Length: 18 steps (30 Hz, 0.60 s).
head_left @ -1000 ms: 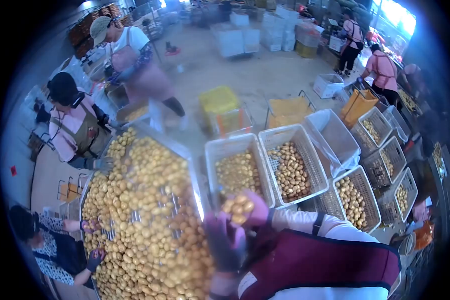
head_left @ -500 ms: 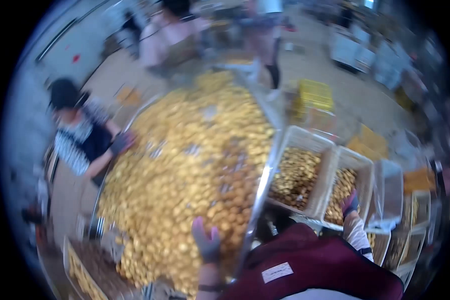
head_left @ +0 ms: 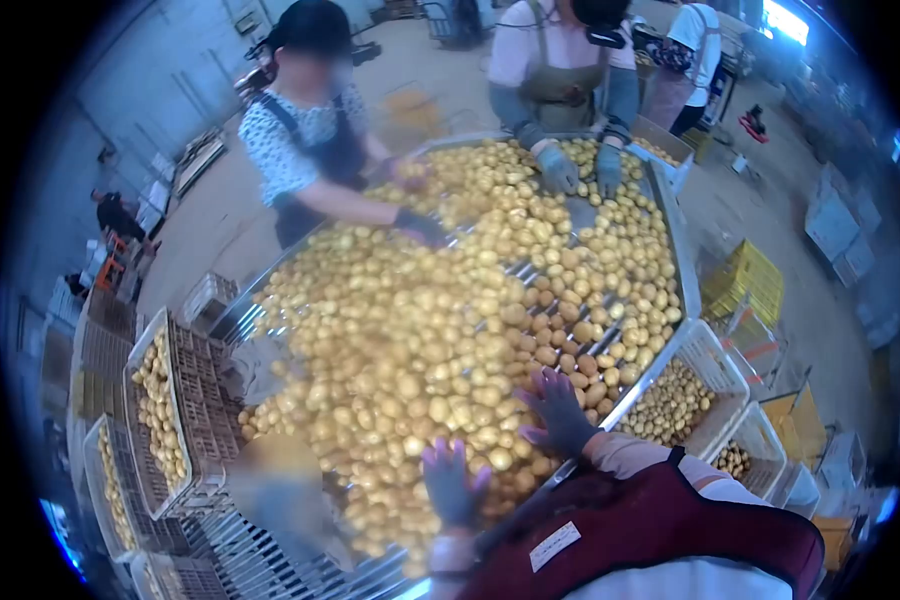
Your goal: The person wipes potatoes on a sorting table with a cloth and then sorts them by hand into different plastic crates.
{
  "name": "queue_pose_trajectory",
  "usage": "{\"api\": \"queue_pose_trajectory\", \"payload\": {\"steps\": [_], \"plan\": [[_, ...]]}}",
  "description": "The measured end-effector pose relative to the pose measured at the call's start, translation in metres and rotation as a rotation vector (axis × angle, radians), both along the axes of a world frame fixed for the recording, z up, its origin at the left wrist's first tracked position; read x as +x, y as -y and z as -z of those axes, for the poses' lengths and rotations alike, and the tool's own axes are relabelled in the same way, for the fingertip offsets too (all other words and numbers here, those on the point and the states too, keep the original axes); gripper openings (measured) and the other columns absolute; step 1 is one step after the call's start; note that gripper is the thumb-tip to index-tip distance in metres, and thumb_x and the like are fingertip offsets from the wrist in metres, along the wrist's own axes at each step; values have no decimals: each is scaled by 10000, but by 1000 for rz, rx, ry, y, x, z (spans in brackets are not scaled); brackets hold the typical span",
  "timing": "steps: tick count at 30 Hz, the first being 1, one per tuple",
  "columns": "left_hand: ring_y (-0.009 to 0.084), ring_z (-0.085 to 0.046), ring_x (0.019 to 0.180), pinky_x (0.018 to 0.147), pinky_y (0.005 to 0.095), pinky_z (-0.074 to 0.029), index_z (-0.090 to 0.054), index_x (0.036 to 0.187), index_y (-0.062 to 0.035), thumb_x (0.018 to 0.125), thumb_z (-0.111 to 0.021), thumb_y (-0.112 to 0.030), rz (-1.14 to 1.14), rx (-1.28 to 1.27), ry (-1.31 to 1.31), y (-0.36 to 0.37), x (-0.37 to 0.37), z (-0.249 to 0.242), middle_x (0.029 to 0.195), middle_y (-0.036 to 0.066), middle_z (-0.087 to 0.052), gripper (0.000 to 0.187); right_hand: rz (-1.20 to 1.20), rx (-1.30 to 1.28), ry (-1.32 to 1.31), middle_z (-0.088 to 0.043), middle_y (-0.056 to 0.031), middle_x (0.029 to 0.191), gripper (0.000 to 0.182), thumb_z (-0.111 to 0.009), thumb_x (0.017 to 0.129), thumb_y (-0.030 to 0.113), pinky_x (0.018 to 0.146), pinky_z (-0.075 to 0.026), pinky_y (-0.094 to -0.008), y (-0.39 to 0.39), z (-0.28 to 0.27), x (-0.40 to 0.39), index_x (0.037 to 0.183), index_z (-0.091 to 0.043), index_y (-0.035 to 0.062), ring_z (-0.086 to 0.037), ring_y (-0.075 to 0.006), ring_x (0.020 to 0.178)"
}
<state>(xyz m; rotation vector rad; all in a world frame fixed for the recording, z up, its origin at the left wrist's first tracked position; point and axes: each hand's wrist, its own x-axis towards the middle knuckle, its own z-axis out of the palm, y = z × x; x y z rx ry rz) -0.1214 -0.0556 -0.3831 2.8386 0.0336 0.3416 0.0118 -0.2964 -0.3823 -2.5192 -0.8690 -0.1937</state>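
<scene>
Yellow-brown, potato-like round items cover a metal sorting table. My left hand, in a grey glove with pink fingertips, is over the near edge of the pile with its fingers spread. To its right my right hand, gloved the same way, lies against the pile beside browner items, fingers apart. Neither hand holds anything that shows. Bare metal rollers show between the items ahead of my right hand.
Two co-workers, one in a patterned top and one in an apron, reach into the pile across the table. Filled crates stand at the left and right. A yellow crate is beyond the right edge.
My right hand has left the crate on the right and come onto the pile near my left hand. The view has swung left, and the co-workers' hands show more clearly.
</scene>
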Motion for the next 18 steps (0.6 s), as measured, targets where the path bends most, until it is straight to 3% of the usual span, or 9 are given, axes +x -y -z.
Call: {"api": "queue_pose_trajectory", "payload": {"steps": [4, 5, 8, 14, 18], "plan": [[513, -353, 1359, 1114, 601, -292, -485, 1409, -102, 813, -694, -499, -48, -31, -19, 4, 6, -14, 1456, 257, -432, 745, -80, -3, -36, -462, -184, 1311, 605, -636, 841, 470, 1055, -288, -605, 4, -15, 53, 1338, -522, 144, -414, -415, 1224], [510, -360, 1352, 1103, 601, -307, -498, 1395, -106, 809, -696, -504, -47, -29, -1, 5, 7, -14, 1444, 250, -444, 735, 23, 11, 108, -493, -165, 1262, 538, -629, 849, 431, 1044, -304, -598, 7, -13, 67, 1292, -546, 139, -448, -397, 1187], [503, -369, 1338, 1075, 601, -341, -520, 1359, -110, 800, -701, -512, -65, -7, -22, 7, 14, -21, 1423, 222, -459, 712, 89, -67, -3, -404, -182, 1434, 605, -616, 890, 437, 1115, -241, -612, 33, 22, 131, 1398, -481, 136, -350, -430, 1337], [516, -379, 1310, 1056, 620, -353, -529, 1353, -133, 798, -700, -527, -101, -61, -86, 9, 20, -28, 1438, 202, -444, 702, 241, -286, 86, -397, -170, 1503, 542, -572, 892, 384, 1134, -253, -595, 64, 44, 244, 1385, -513, 166, -362, -422, 1382], [520, -373, 1313, 1056, 627, -350, -516, 1383, -143, 810, -690, -548, -111, -34, -64, 10, 18, -23, 1466, 197, -424, 723, 465, -272, 92, -374, -178, 1517, 526, -573, 911, 353, 1125, -254, -605, 69, 51, 305, 1397, -511, 162, -356, -418, 1378]]}}
